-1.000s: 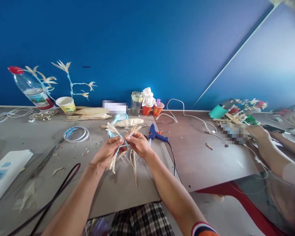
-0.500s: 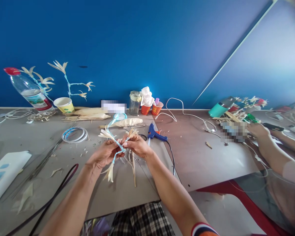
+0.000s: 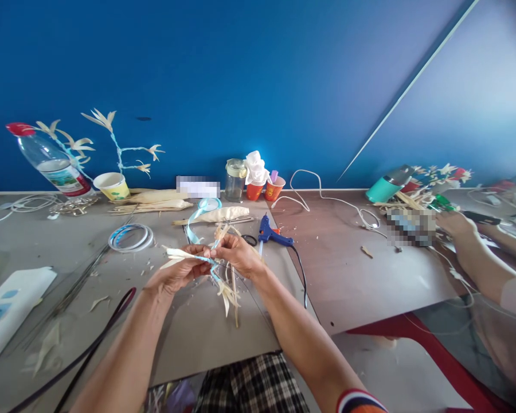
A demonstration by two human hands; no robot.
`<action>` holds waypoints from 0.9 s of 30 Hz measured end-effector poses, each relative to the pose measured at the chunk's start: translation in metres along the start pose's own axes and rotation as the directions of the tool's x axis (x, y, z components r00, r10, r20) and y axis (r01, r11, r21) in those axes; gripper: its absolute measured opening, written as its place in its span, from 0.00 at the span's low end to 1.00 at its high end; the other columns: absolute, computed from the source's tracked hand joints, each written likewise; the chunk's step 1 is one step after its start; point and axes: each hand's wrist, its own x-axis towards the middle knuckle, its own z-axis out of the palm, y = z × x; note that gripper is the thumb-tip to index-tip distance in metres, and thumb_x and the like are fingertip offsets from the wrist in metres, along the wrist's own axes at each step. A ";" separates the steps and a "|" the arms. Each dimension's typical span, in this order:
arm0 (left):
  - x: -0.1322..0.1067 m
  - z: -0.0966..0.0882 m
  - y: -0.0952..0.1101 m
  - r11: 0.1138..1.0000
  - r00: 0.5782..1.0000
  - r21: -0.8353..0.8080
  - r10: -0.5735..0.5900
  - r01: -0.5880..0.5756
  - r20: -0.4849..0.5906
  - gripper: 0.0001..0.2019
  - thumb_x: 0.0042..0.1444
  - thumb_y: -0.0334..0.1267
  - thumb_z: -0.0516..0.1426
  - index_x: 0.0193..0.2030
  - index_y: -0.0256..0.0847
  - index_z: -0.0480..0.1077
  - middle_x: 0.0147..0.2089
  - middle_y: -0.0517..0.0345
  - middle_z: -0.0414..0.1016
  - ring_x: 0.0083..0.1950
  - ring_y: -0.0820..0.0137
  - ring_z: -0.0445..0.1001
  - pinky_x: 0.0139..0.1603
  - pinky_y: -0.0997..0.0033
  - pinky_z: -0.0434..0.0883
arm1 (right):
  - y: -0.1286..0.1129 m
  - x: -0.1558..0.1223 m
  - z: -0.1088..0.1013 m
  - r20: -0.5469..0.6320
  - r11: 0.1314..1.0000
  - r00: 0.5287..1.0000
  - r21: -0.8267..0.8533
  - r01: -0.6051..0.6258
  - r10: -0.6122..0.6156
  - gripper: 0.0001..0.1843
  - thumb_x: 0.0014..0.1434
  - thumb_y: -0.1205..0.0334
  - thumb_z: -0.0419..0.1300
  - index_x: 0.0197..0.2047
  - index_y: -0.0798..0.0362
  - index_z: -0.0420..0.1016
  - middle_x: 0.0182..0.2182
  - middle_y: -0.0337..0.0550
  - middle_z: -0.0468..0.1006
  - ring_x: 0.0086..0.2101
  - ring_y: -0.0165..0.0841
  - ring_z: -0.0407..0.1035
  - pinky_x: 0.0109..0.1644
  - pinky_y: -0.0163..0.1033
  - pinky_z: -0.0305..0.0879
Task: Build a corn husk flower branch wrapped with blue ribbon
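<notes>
Both hands pinch a branched husk-flower stem (image 3: pixel 215 272) wrapped in light blue tape, held above the table. My left hand (image 3: pixel 181 268) closes on its left part, where a pale flower head sticks out past the fingers. My right hand (image 3: pixel 235 252) grips near the joint of the branches, with another pale tip rising above its fingers. A third flower head (image 3: pixel 227 293) hangs below the hands. Just beyond, a strip of blue tape (image 3: pixel 191 229) runs down from the tape roll (image 3: pixel 209 204) toward the hands; its lower end is hidden.
A blue glue gun (image 3: pixel 273 232) with a black cord lies right of my hands. Tape rings (image 3: pixel 131 237) and dark wires (image 3: pixel 75 281) lie left. Husks (image 3: pixel 159 198), a glass jar (image 3: pixel 234 180) and red cups (image 3: pixel 275 188) line the wall. A co-worker's arm (image 3: pixel 481 252) reaches in at right.
The stem has turned in my hands: the lower flower head swung from left to right, and the left one now points sideways. The blue tape strip hangs looser beyond my fingers.
</notes>
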 end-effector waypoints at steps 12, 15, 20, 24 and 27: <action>-0.007 0.019 0.008 0.994 0.994 0.044 0.098 -0.096 -0.041 0.07 0.39 0.31 0.66 0.20 0.37 0.71 0.24 0.61 0.66 0.29 0.76 0.64 0.31 0.77 0.64 | -0.004 0.000 -0.010 0.158 0.970 0.987 0.234 -0.058 0.021 0.17 0.41 0.52 0.72 0.30 0.55 0.75 0.24 0.38 0.74 0.27 0.29 0.68 0.33 0.35 0.65; -0.009 0.022 0.009 0.991 0.989 0.041 0.133 -0.130 -0.058 0.06 0.40 0.31 0.65 0.21 0.37 0.71 0.26 0.61 0.65 0.30 0.76 0.65 0.32 0.77 0.66 | -0.006 0.000 -0.007 0.045 0.955 0.999 0.296 -0.019 0.006 0.17 0.41 0.53 0.72 0.28 0.55 0.74 0.21 0.36 0.71 0.24 0.27 0.65 0.29 0.34 0.63; -0.009 0.021 0.008 0.992 0.995 -0.077 0.101 -0.101 0.002 0.09 0.42 0.31 0.65 0.21 0.36 0.68 0.25 0.60 0.66 0.30 0.74 0.67 0.32 0.75 0.69 | -0.009 -0.002 -0.005 0.047 0.953 0.998 0.304 0.019 -0.035 0.14 0.42 0.57 0.72 0.24 0.56 0.73 0.21 0.34 0.70 0.19 0.21 0.57 0.24 0.32 0.54; -0.008 0.022 0.007 0.984 0.999 -0.173 0.042 -0.038 0.019 0.10 0.44 0.33 0.65 0.23 0.37 0.67 0.27 0.60 0.68 0.30 0.73 0.68 0.33 0.71 0.72 | -0.010 -0.002 -0.007 0.061 0.961 0.997 0.275 0.024 -0.042 0.14 0.42 0.58 0.71 0.26 0.57 0.74 0.20 0.35 0.70 0.18 0.21 0.57 0.23 0.31 0.49; -0.007 0.025 0.007 0.989 0.998 -0.137 0.063 -0.061 0.009 0.10 0.44 0.31 0.65 0.22 0.36 0.66 0.27 0.61 0.68 0.28 0.76 0.67 0.31 0.73 0.72 | -0.011 -0.001 -0.008 0.072 0.960 0.995 0.277 0.048 -0.071 0.13 0.42 0.59 0.71 0.24 0.58 0.74 0.21 0.36 0.71 0.18 0.21 0.58 0.22 0.31 0.46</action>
